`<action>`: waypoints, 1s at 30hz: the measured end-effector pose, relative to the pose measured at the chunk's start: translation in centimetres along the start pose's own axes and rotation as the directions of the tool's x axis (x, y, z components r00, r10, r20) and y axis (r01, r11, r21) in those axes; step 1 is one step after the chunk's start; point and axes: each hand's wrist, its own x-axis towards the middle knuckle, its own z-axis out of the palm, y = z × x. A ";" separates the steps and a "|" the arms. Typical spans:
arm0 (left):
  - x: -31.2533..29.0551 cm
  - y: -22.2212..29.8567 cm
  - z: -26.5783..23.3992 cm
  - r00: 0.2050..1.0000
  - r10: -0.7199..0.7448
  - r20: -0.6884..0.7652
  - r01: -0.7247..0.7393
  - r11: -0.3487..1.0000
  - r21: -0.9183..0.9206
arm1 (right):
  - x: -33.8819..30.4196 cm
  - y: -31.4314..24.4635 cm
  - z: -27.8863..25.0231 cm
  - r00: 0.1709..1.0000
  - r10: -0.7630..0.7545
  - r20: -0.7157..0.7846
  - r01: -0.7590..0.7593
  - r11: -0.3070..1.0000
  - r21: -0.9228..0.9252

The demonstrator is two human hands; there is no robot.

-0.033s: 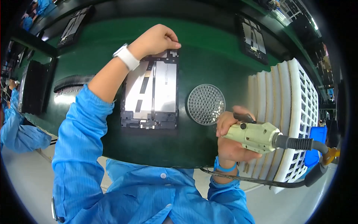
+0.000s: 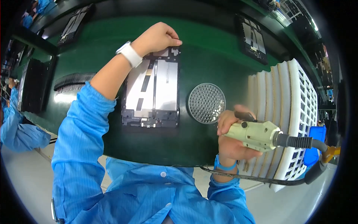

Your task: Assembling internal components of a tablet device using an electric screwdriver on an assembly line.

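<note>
A tablet with its back off lies on the green work mat, showing white panels, dark strips and a dark board at the near end. My left hand is over its far edge, thumb and fingers pinched together by the far right corner; whatever they hold, if anything, is too small to make out. In my right hand is a pale green power screwdriver with a black lever and a ribbed cable; its working tip is hidden. Between tablet and right hand sits a round metal dish covered in small dimples.
White foam trays stand stacked at the right, with a blue bin beyond them. Two more opened tablets lie at the far side. A curved row of thin black parts is at left, near another person's blue sleeve.
My left fingertips are very slightly farther away at the tablet's far edge. The right hand keeps its grip on the screwdriver.
</note>
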 end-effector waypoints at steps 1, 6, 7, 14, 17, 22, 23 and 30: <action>0.1 0.2 -0.1 0.995 -0.098 0.017 0.098 0.994 -0.039 | 0.0 0.3 -0.1 0.999 -0.033 0.013 0.033 0.999 0.006; -2.7 -1.4 1.3 0.957 0.254 -0.141 -0.256 0.967 0.002 | 1.1 1.2 -0.7 0.997 -0.072 -0.036 0.072 0.997 0.001; -3.0 -1.4 1.2 0.956 0.256 -0.143 -0.260 0.966 -0.011 | 1.3 1.4 -0.7 0.996 -0.064 -0.057 0.065 0.998 0.015; -3.5 0.1 0.3 0.978 0.153 -0.144 -0.190 0.937 -0.292 | 1.3 1.5 0.4 0.992 -0.024 -0.122 0.005 0.989 -0.151; -3.2 -0.8 1.2 0.986 0.131 -0.107 -0.153 0.958 -0.241 | 1.3 1.7 0.4 0.992 -0.020 -0.123 0.003 0.990 -0.143; -3.1 -1.5 2.5 0.865 0.390 -0.316 -0.390 0.918 0.067 | 1.3 1.4 0.0 0.990 -0.010 -0.141 -0.008 0.992 -0.123; -3.1 -1.6 2.9 0.868 0.385 -0.312 -0.386 0.920 0.062 | 1.2 1.4 -0.1 0.990 -0.019 -0.138 0.004 0.994 -0.108; -2.7 -1.5 3.1 0.910 0.336 -0.245 -0.282 0.932 0.229 | 1.0 1.3 0.3 0.994 -0.045 -0.104 0.037 0.997 -0.072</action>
